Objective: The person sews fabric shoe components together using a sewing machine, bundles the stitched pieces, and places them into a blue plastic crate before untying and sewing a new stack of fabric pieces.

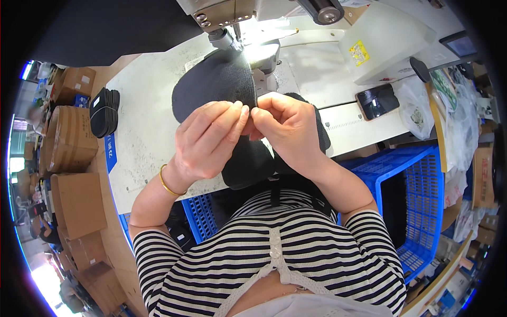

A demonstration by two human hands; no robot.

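Note:
A rounded black fabric piece (211,79) lies on the white sewing table, its far edge under the lit needle area of the sewing machine (224,13). My left hand (208,137) is closed in a pinch at the near right edge of that piece. Right beside it, my right hand (285,127) pinches the same edge, thumb and forefinger together. The fingertips nearly meet, and any thread between them is too small to make out. More black fabric (248,164) hangs below my hands toward my lap, and another dark part shows behind my right wrist.
A banded stack of black pieces (104,112) sits at the table's left edge. A phone (377,102) and a clear plastic bag (416,108) lie at the right. Blue crates (422,206) stand below the table; cardboard boxes (79,203) are on the floor at left.

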